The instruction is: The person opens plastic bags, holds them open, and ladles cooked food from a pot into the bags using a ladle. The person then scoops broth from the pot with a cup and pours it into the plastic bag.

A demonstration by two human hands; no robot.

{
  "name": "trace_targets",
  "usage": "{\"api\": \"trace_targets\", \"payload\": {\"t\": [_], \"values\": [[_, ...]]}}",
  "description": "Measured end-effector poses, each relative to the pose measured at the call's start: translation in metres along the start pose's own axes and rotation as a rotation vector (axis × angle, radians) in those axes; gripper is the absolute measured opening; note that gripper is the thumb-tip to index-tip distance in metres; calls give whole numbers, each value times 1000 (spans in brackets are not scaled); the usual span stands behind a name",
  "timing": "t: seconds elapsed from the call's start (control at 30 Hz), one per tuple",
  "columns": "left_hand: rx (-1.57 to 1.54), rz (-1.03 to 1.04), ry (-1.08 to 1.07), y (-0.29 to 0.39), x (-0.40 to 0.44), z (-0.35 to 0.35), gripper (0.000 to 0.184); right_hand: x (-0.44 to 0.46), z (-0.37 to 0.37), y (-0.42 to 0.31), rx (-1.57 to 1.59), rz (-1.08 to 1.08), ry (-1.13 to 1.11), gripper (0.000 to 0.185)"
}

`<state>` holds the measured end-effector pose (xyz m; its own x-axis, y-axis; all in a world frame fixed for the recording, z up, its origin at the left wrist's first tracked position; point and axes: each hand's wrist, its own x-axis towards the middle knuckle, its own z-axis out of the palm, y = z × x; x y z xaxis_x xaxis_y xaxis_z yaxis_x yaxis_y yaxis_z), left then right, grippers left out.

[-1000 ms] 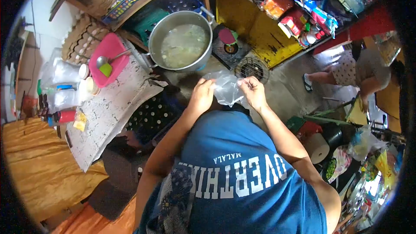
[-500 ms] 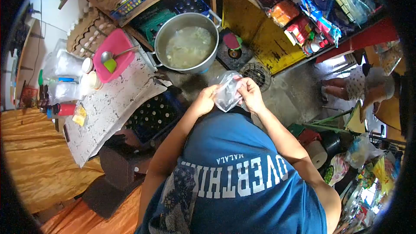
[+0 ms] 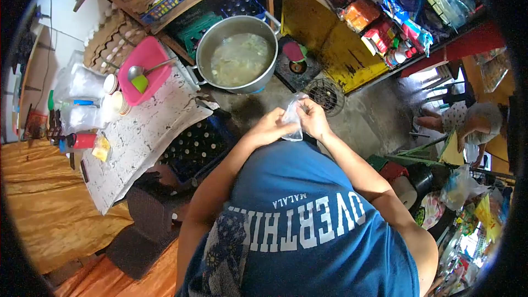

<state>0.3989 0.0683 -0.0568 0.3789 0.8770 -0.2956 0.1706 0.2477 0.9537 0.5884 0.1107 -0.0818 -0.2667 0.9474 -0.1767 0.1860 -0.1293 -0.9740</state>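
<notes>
Bag of thin, clear plastic [image 3: 293, 124] is catching the light in whitish streaks, its film lying in soft folds and showing as a slim, crumpled strip. It is hanging between the two hands, just in front of the blue shirt [image 3: 275, 170]. The left hand [image 3: 268, 128] is gripping it from the side, fingers and thumb closing around the film; the right hand [image 3: 314, 119] is pinching its upper part, fingers bunching tightly together. Whether the mouth is gaping is too small to tell.

Ahead, the big metal pot [image 3: 202, 52] is standing with its rim facing up, a strip of grey floor [image 3: 374, 113] separating it from the hands. On the left, the worktop [image 3: 137, 126] is curving inward, its ragged edge ending short of the left hand, with a pink basin [image 3: 149, 54] resting near its far end. On the right, the floor is offering the widest open room, a round grating [image 3: 324, 97] lying near the right hand. Farther off, another person [image 3: 478, 121] is bending over.
</notes>
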Motion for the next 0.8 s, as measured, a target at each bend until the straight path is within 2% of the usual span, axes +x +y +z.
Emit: {"api": "trace_targets", "payload": {"t": [0.03,0.07,0.13,0.2,0.27,0.33,0.4,0.47,0.53,0.6,0.67,0.73,0.8], "values": [[167,-51,40,4,4,4,34,1,2,-2,-89,-47,39,11],[169,-48,40,17,3,5,34,1,4,-3,-179,-95,79,12],[579,-24,209,40,3,6,32,3,6,-12,-119,-127,126,14],[621,31,255,24,10,3,25,2,1,-24,-128,-22,153,13],[492,-46,417,22,11,-3,19,4,-6,-23,-198,-149,229,13],[518,-19,441,20,10,-5,16,-3,-18,-30,-355,-152,202,19],[487,189,421,19,9,-4,15,-2,-21,-39,-398,-102,238,24],[518,266,395,26,6,-3,15,4,-23,-47,-417,-368,427,24],[548,334,376,30,4,-3,17,15,-35,-41,-513,-379,374,32],[588,247,371,30,2,-6,19,27,-42,-40,-526,130,-108,47],[553,238,393,30,0,-7,17,28,-33,-40,-508,104,-101,43],[516,231,423,32,-2,-8,15,25,-18,-41,-388,-335,182,21],[524,187,375,36,-7,-9,16,35,-11,-26,-376,-377,149,14]]}}
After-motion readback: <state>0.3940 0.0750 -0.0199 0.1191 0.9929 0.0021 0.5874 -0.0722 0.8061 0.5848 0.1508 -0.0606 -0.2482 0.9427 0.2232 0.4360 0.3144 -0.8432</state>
